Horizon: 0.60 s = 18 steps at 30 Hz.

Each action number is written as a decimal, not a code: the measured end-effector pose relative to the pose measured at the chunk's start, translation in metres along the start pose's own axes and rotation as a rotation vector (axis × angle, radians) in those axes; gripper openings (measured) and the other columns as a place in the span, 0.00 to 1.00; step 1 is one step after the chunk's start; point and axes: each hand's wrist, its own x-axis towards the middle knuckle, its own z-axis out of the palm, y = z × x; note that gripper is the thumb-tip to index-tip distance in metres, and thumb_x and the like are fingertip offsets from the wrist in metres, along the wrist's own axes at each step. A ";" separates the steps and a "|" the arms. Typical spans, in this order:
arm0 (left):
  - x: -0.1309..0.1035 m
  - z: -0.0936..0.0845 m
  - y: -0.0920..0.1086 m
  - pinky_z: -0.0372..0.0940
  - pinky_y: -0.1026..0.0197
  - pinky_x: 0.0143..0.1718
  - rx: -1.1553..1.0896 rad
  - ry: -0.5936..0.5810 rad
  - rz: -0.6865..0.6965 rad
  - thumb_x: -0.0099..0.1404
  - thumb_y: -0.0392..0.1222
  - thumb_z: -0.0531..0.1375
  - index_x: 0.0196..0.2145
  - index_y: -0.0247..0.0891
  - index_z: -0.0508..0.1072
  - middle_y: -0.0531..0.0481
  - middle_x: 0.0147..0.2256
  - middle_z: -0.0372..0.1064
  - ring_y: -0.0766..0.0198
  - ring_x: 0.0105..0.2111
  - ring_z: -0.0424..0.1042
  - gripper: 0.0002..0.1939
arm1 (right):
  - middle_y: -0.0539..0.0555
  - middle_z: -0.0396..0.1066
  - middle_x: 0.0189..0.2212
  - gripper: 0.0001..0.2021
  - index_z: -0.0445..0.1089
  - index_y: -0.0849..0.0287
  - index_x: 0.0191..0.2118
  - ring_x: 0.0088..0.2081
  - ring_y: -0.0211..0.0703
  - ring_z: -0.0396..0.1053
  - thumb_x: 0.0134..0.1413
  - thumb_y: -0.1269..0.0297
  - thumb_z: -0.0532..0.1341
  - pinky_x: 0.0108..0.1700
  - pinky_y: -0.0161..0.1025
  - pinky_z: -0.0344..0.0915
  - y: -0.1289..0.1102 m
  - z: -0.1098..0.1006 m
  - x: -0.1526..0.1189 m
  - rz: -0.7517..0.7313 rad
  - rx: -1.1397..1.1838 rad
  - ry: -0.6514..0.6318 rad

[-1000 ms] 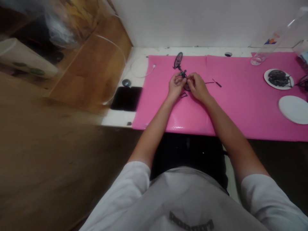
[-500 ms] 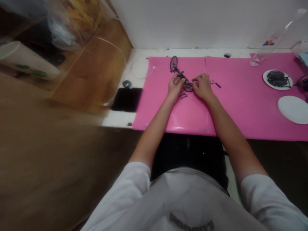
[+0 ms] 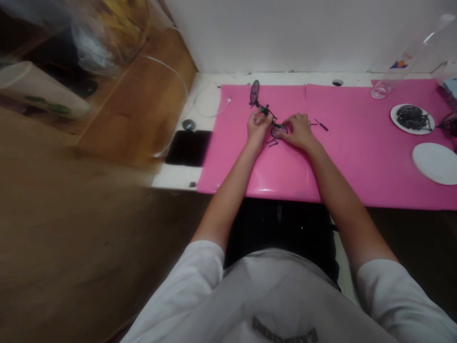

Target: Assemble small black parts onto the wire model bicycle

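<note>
Steadying bike with left hand, right hand at near wheel

Left hand (image 3: 255, 126) has thumb and fingers clamped on the small black bike (image 3: 265, 110), mid-frame. Right hand (image 3: 300, 130) is at the near wheel (image 3: 279, 131): thumb over it, fingers by its right edge; can't tell if they pinch it. Versus half a second ago: right thumb lower, further across the wheel; far wheel (image 3: 254, 93) shifted a bit left and looks narrower. Small dark part (image 3: 273, 142) about the same spot.

Bike is over the pink mat (image 3: 285, 174), between the hands; can't tell if it touches down. Long axis runs diagonal, far left to near right; far wheel end points toward the wall (image 3: 285, 35). Dark part lies just below near wheel. Black tool (image 3: 323, 126) lies right of right hand.
</note>
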 end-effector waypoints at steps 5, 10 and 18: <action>0.009 -0.009 -0.012 0.81 0.51 0.59 0.017 0.004 0.041 0.64 0.64 0.83 0.64 0.48 0.76 0.50 0.43 0.83 0.59 0.45 0.88 0.40 | 0.67 0.79 0.59 0.26 0.76 0.54 0.54 0.66 0.73 0.70 0.57 0.46 0.79 0.72 0.74 0.70 -0.005 -0.001 -0.002 0.008 0.118 0.053; 0.016 -0.014 -0.017 0.78 0.53 0.57 -0.022 0.015 0.084 0.64 0.67 0.82 0.59 0.47 0.76 0.50 0.43 0.81 0.59 0.46 0.86 0.37 | 0.64 0.82 0.53 0.31 0.75 0.53 0.61 0.55 0.65 0.80 0.56 0.49 0.78 0.65 0.69 0.80 -0.007 0.005 0.001 0.054 0.386 0.031; 0.013 -0.009 -0.007 0.77 0.56 0.52 0.009 0.089 0.138 0.60 0.69 0.83 0.55 0.47 0.75 0.54 0.38 0.78 0.59 0.43 0.85 0.38 | 0.62 0.85 0.55 0.30 0.78 0.52 0.62 0.54 0.61 0.84 0.60 0.43 0.78 0.65 0.64 0.82 0.015 0.020 0.017 -0.040 0.569 0.243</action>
